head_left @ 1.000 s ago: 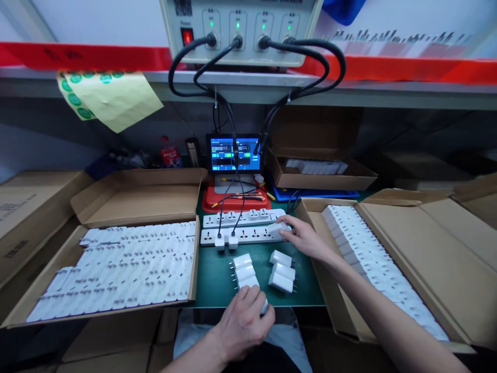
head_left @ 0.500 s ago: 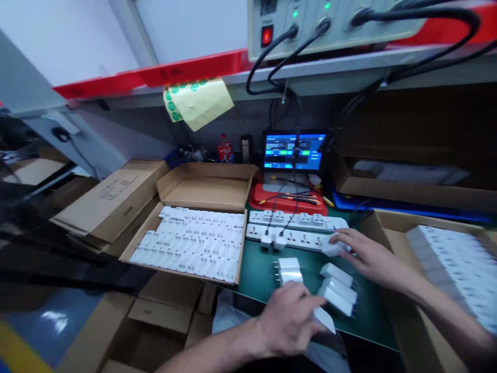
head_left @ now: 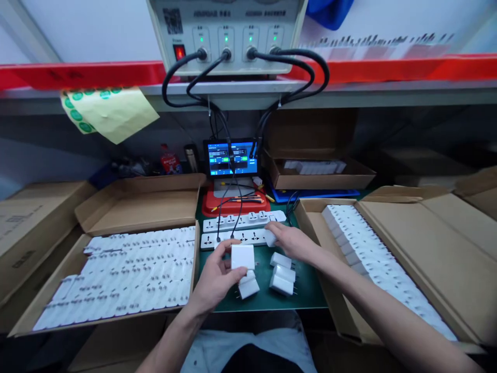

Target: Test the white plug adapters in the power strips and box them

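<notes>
Left hand [head_left: 213, 277] grips a white cube-shaped plastic charger [head_left: 243, 257] between thumb and fingers, above the green counter [head_left: 306, 298]. Right hand [head_left: 291, 242] closes on a second white charger [head_left: 269, 238] at the end of the lower white power strip [head_left: 248, 238], near three more white chargers [head_left: 282, 273] lying on the counter.
</notes>
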A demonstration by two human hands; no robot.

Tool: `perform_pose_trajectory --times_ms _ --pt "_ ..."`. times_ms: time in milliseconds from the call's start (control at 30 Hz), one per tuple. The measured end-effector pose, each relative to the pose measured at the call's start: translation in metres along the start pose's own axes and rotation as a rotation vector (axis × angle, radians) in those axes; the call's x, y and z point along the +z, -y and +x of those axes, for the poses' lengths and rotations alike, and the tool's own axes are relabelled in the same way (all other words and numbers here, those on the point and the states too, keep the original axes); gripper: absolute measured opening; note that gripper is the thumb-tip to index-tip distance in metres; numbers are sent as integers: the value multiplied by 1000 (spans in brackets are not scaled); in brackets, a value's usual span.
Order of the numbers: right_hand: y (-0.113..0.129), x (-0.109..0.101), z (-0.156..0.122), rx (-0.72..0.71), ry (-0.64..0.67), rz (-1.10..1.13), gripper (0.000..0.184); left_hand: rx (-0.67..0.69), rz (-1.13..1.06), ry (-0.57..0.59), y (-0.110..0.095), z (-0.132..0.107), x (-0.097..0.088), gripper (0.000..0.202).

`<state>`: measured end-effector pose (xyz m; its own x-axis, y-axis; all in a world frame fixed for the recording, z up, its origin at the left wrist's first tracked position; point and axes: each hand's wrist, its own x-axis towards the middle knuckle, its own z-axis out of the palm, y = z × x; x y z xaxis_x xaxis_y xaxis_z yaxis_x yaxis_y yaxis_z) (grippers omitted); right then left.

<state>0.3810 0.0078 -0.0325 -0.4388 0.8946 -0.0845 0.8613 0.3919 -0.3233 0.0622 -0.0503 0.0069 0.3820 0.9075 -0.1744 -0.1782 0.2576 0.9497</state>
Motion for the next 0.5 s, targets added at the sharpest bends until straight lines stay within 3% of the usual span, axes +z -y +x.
perform_pose_trajectory --times_ms 167,300,400,500 --pt "-1 9 3 28 -34 15 67 239 564 51 -10 31 -5 55" --pt "0 15 2 14 -41 17 62 375 953 126 -15 54 5 60" --pt "3 21 1 -6 -67 34 62 390 1025 163 -20 68 15 59" --pt "3 24 0 -20 -98 74 63 400 939 127 -27 77 19 32"
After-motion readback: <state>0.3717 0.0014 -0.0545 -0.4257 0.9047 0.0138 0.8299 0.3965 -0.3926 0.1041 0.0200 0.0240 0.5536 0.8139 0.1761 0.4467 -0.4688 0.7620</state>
